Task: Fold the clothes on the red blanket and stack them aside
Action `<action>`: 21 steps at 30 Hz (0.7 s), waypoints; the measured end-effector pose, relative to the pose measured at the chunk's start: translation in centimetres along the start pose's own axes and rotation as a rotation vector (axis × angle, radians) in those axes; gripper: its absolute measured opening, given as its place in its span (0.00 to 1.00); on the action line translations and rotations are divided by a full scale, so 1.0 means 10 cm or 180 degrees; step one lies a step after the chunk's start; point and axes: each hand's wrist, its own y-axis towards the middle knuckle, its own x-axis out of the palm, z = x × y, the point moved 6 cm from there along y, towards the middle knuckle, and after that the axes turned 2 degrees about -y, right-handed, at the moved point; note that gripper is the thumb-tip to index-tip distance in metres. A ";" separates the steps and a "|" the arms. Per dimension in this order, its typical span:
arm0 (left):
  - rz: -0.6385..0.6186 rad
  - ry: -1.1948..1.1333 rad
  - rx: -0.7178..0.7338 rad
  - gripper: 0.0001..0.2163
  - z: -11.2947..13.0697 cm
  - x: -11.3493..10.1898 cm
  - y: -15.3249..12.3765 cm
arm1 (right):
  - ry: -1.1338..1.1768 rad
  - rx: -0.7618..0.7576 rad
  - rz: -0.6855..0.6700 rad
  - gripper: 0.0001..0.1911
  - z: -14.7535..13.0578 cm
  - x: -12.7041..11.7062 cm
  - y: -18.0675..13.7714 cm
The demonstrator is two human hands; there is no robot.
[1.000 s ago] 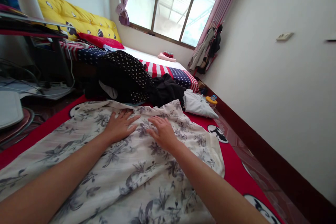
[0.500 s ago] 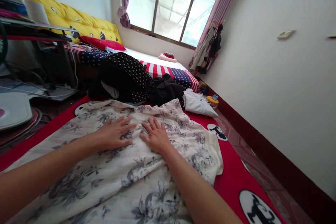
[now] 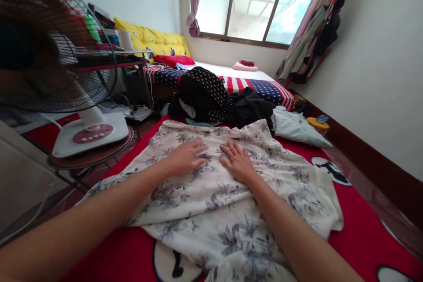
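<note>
A white garment with grey floral print [image 3: 194, 194] lies spread over a red blanket [image 3: 357, 216] that has black-and-white round figures. Its lower part is creased and bunched toward me. My left hand [image 3: 187, 157] rests on the upper middle of the garment, fingers stretched out. Beside it, a short gap to the right, my right hand [image 3: 238, 163] lies flat on the same cloth with its fingers spread. Neither hand grips anything.
Beyond the garment sit a black dotted cloth heap [image 3: 206, 92], dark clothing [image 3: 251, 108] and a pale folded cloth [image 3: 299, 128]. A fan [image 3: 89, 132] stands on a round stool at left. Farther back is a bed [image 3: 267, 92] below the window.
The view has swung left, bringing the fan into sight and shifting the scene rightward. Both hands remain flat on the floral garment, close to the same spots.
</note>
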 end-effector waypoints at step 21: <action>0.0536 -0.0409 -0.1951 0.27 -1.23 -0.29 -0.08 | 0.0608 -0.0010 0.1902 0.18 0.02 -0.42 -0.25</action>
